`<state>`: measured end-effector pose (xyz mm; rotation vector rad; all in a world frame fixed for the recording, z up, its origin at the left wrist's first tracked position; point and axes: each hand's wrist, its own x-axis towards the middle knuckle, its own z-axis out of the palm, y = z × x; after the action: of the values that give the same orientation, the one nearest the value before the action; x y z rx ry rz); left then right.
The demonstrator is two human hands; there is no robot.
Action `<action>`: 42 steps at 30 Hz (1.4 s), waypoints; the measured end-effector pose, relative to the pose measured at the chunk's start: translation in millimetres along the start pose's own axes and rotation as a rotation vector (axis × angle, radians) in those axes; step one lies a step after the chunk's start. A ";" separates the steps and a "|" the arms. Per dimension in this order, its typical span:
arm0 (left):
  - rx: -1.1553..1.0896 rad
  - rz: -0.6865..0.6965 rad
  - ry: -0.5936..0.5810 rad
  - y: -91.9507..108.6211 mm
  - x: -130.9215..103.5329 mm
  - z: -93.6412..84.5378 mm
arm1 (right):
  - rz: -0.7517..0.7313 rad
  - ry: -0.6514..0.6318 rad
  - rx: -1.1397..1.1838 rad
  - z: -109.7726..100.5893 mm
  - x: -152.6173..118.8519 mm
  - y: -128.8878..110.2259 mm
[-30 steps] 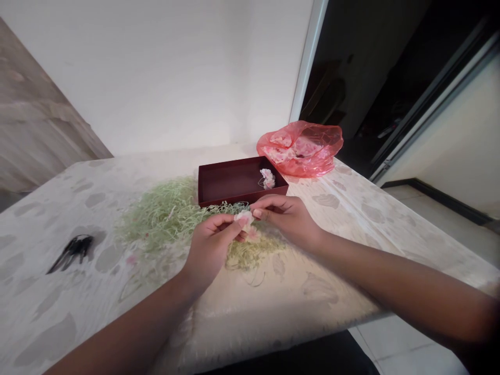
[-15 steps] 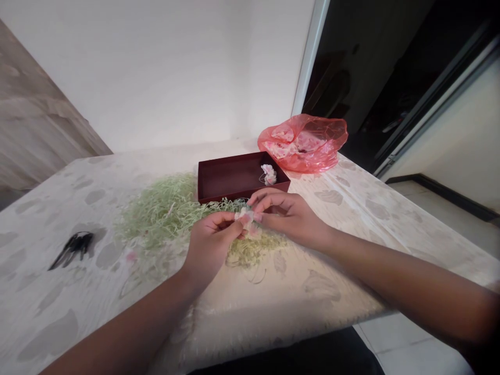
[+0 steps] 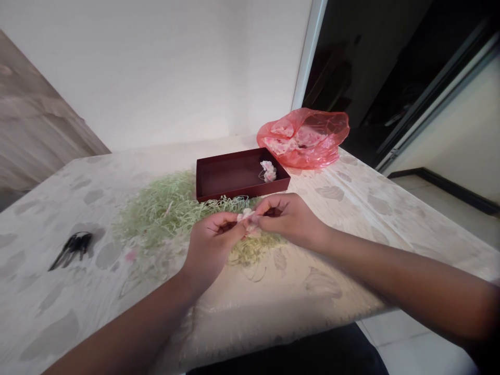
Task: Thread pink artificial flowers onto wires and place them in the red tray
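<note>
Small pale pink-white flowers are pinched between both hands, just in front of the dark red box. My left hand grips them from the left with thumb and forefinger. From the right, my right hand holds the flowers too, its thumb and fingertips pressed together. Inside the box, at its right end, lies another bunch of pink-white flowers. Green shredded filler spreads left of the box and along its front. Yellowish shreds lie beneath my hands.
A red translucent plastic bag with pink-and-white contents stands behind the box at the right. Black keys lie on the patterned tablecloth at the left. A small pink piece rests near the green shreds. A wall rises behind the table.
The fingers of my right hand have closed in and curled tighter at the flowers. The view has shifted slightly; the box and bag have stayed in place.
</note>
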<state>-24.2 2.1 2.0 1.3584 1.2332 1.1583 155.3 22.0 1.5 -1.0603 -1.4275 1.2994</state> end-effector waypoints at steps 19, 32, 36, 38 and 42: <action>-0.154 -0.008 -0.041 -3.2 -2.6 1.6 | -0.066 0.098 0.085 7.5 -2.3 8.1; -0.135 -0.002 -0.055 -1.1 -2.7 2.4 | -0.116 0.148 0.035 8.8 -3.8 8.0; -0.150 -0.001 -0.079 -3.6 -2.8 2.1 | -0.089 0.140 0.027 8.8 -3.9 8.9; -0.165 0.007 -0.087 -4.2 -2.6 2.1 | -0.079 0.136 0.031 8.4 -2.9 9.3; -0.159 0.025 -0.062 -3.4 -1.1 1.1 | -0.062 0.074 0.087 7.2 -0.6 9.9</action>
<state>-23.6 1.1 -1.6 1.2844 1.0600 1.1972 148.6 20.6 -8.7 -0.9890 -1.3270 1.2538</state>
